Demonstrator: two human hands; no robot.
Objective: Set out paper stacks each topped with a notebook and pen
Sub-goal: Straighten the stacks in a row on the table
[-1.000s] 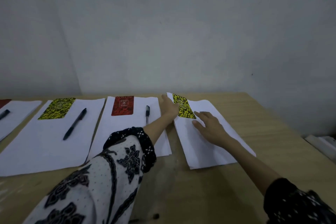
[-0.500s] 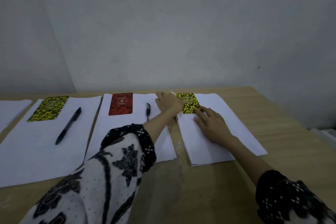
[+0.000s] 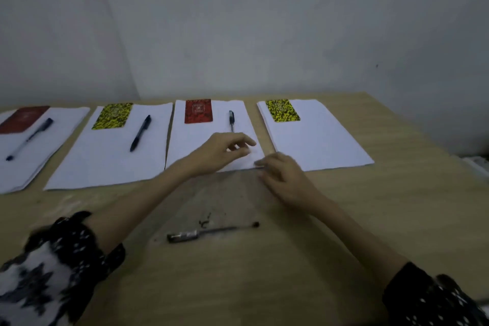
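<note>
— Starting at the hands: what is being held?

— Nothing, as far as can be seen. The left hand point(image 3: 226, 149) is held loosely open with its fingers curled, over the near right corner of the third paper stack point(image 3: 211, 140). The right hand point(image 3: 284, 180) is blurred, just beside that same corner and over the bare wooden table point(image 3: 370, 219); it appears relaxed and empty, though its fingertips cannot be read clearly.

— And what is counted as done?

— Three sets look complete. On the third stack a red notebook point(image 3: 198, 111) and a black pen point(image 3: 231, 120) are laid. To its left, a second stack point(image 3: 105, 159) is topped with a yellow patterned notebook point(image 3: 112, 116) and a black pen point(image 3: 140, 133). At the far left, a stack point(image 3: 31, 151) is partly cut off by the frame, with a dark red notebook point(image 3: 23, 119) and a pen point(image 3: 29, 139) on it.

— What is left?

— The rightmost stack point(image 3: 317, 140) is given only a yellow patterned notebook point(image 3: 282, 110); no pen is seen on it. A loose pen point(image 3: 211, 231) is lying on the table near the person, well apart from that stack. It is judged to be the missing piece, so one pick and one placement seem to be owed.
</note>
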